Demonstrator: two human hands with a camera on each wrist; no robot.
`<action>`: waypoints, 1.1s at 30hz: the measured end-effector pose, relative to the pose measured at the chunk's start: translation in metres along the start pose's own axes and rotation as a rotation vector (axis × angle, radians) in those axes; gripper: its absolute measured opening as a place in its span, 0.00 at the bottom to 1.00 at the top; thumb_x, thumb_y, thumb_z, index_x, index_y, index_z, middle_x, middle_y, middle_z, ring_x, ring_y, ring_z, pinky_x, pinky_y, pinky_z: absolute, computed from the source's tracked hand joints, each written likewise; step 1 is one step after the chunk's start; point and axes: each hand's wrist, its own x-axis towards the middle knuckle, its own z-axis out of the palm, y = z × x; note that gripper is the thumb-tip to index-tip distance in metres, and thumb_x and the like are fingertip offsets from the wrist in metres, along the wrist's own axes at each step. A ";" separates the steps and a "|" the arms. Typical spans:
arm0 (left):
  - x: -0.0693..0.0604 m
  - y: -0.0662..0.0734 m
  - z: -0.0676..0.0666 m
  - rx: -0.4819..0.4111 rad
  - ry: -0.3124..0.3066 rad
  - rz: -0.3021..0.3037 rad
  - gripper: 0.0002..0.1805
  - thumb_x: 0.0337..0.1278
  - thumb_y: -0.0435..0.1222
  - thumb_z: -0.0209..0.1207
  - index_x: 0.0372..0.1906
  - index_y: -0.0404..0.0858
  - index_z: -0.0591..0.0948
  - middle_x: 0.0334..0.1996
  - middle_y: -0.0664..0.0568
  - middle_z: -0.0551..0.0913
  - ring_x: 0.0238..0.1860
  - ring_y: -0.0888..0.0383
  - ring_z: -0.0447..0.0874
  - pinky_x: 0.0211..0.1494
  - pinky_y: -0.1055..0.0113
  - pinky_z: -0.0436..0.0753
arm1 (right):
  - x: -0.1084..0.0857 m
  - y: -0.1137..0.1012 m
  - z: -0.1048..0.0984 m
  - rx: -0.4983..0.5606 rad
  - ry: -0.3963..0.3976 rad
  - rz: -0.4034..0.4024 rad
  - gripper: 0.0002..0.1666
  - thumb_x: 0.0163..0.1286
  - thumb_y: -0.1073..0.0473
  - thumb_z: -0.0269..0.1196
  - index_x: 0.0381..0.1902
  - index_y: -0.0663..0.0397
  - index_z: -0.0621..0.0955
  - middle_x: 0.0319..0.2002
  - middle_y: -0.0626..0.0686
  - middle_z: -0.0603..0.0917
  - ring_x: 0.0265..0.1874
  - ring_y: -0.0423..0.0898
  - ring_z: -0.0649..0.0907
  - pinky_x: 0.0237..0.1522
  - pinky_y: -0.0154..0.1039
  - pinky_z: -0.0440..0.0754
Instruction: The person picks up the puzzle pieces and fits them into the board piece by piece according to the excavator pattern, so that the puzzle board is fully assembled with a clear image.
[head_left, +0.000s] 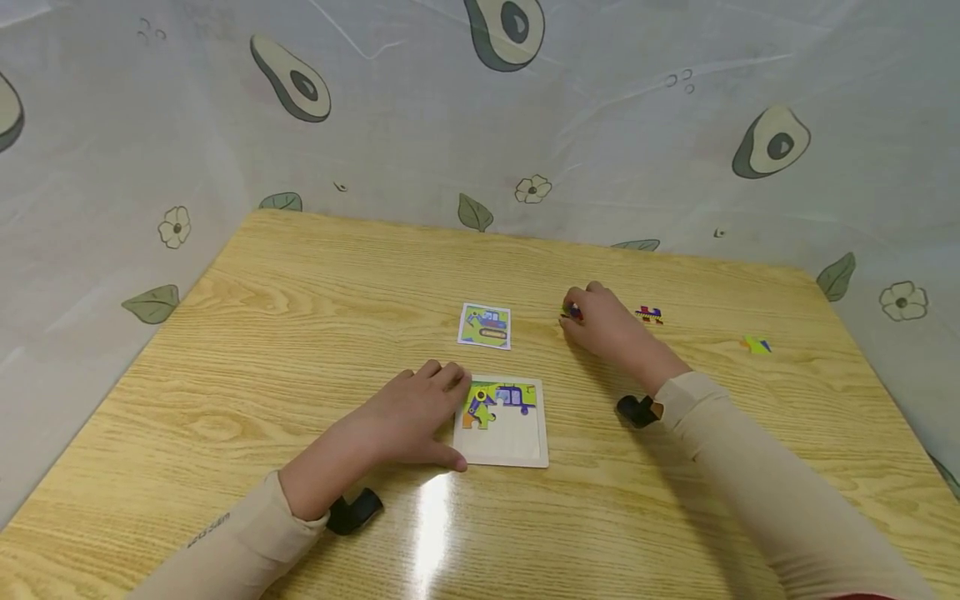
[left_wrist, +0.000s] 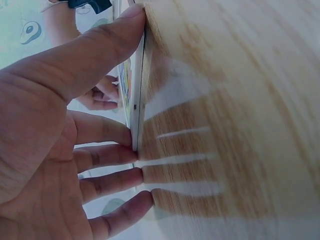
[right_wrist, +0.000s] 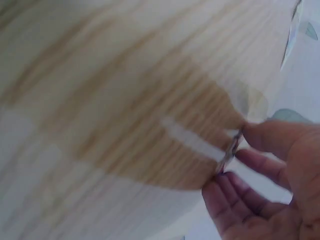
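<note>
A square puzzle board (head_left: 501, 450) with a pale frame lies on the table, its upper part filled with pieces of a digger picture. My left hand (head_left: 416, 417) rests at its left side, thumb and fingers spread and touching the edge, as the left wrist view (left_wrist: 134, 100) of the board's side also shows. Farther right, my right hand (head_left: 603, 325) pinches a small, dark, colourful puzzle piece (right_wrist: 230, 152) between thumb and fingertips, just at the tabletop. The piece's picture is mostly hidden by the fingers.
Behind the board lies a small picture card (head_left: 484, 326) of a digger. A red and dark puzzle piece (head_left: 649, 315) is right of my right hand, and a green and orange piece (head_left: 756, 345) farther right. A patterned cloth (head_left: 420, 108) hangs behind the table.
</note>
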 end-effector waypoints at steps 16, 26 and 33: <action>-0.001 0.001 -0.001 -0.002 0.004 0.003 0.58 0.53 0.65 0.71 0.79 0.33 0.65 0.75 0.44 0.70 0.72 0.43 0.70 0.68 0.45 0.77 | -0.008 0.007 -0.002 0.013 -0.005 -0.042 0.25 0.79 0.59 0.58 0.66 0.70 0.77 0.53 0.68 0.79 0.43 0.56 0.77 0.48 0.52 0.78; -0.001 0.000 -0.001 -0.007 0.006 0.005 0.58 0.53 0.65 0.71 0.80 0.33 0.65 0.75 0.44 0.70 0.72 0.43 0.70 0.68 0.44 0.77 | -0.008 0.011 -0.003 -0.008 -0.001 -0.066 0.22 0.77 0.62 0.57 0.64 0.68 0.79 0.47 0.63 0.80 0.38 0.51 0.75 0.43 0.46 0.76; -0.001 0.000 0.001 -0.001 0.011 0.009 0.58 0.53 0.65 0.71 0.79 0.33 0.65 0.75 0.44 0.70 0.72 0.43 0.70 0.67 0.45 0.78 | -0.010 0.014 -0.002 0.015 -0.030 -0.055 0.23 0.78 0.61 0.56 0.65 0.67 0.78 0.50 0.64 0.80 0.40 0.51 0.75 0.43 0.46 0.75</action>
